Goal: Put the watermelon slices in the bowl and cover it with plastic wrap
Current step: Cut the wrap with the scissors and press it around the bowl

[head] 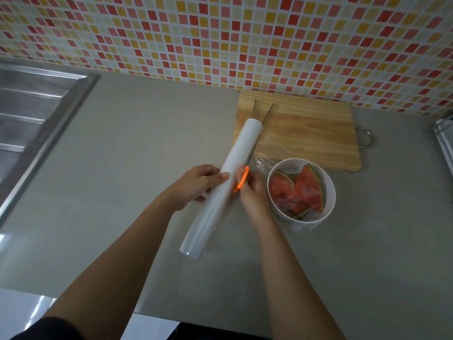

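Nearest the camera, both forearms reach out over the grey counter [122,133]. The left hand [196,186] has its grip wrapped round the long white roll of plastic wrap [220,190], thumb across the top, roll tilted w/ its near end toward the person and far end pointing at the board. The right hand [253,192] sits just right of the roll, fingers pinched on a small orange slide cutter [241,179] that touches the roll's right side, approx. mid-length.

Step in hand looks like cutting the sheet free. To do it well: keep the left grip firm so the roll can't spin, hold the film taut, run the cutter in one even pass along the roll edge; a slack sheet will likely bunch & cling to itself.

Just right of the right-hand grip, close but not touching, stands the round white bowl [328,192] w/ red watermelon slices [306,190] inside, green rinds showing. Clear film [263,165] lies over the bowl, crinkled at the rim and trailing back toward the roll; whether it seals all round, can't tell.

Beyond both grips, far side, a pale wooden cutting board [306,128] w/ a wire handle lies against the tiled wall; a knife blade [267,114] on it, partly behind the roll's far end. Steel sink [36,106] well off left of the left grip.
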A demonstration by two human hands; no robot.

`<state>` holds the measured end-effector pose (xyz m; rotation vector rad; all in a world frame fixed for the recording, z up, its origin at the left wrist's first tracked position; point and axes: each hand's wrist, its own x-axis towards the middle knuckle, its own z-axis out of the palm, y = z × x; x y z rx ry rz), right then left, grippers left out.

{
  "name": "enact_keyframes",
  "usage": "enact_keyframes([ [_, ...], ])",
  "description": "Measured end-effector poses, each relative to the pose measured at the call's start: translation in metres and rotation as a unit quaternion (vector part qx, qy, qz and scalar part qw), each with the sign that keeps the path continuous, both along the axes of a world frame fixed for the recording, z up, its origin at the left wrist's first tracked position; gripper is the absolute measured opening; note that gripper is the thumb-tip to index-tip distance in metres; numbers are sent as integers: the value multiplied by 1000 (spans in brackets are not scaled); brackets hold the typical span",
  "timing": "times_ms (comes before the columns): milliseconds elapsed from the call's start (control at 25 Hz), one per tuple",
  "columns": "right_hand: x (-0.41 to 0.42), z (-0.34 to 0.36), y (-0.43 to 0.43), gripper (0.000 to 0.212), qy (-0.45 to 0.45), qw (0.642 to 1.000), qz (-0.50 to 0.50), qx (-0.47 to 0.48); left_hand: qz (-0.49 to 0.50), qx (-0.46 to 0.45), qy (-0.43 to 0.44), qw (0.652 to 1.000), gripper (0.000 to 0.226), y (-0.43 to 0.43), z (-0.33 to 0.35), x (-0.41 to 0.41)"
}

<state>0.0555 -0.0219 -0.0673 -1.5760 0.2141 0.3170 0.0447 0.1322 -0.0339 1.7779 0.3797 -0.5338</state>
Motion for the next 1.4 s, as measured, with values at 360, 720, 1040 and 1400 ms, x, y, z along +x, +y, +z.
enact_keyframes([
  [360,27,3,16,39,-57,997,-45,-24,-21,17,10,1000,27,25,2,3],
  [720,55,-2,29,37,22,998,-40,-48,-27,30,31,999,20,52,4,-5],
  [1040,-22,12,30,18,-72,970,73,-221,123,42,-14,991,25,68,-11,-55],
  [1400,-64,8,39,23,-93,898,137,-408,69,227,-85,968,37,55,-30,-74],
])
